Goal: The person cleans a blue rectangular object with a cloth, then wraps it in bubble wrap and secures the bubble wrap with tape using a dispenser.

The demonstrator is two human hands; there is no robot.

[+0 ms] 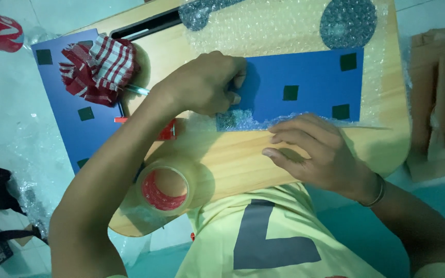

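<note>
Hands work a blue board (305,85) lying on bubble wrap (284,28) on the table (233,154). Left hand (204,85) pinches the board's left end, fingers closed on it. Right hand (315,154) presses its near edge, fingers spread. Tape roll (164,188) sits nearby.

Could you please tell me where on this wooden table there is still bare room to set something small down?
Bare wood shows on the table between the tape roll and the right hand, below the blue board. A smaller patch lies at the right edge. The left side is crowded with a checked cloth and a second blue board; bubble wrap covers the far side.
</note>
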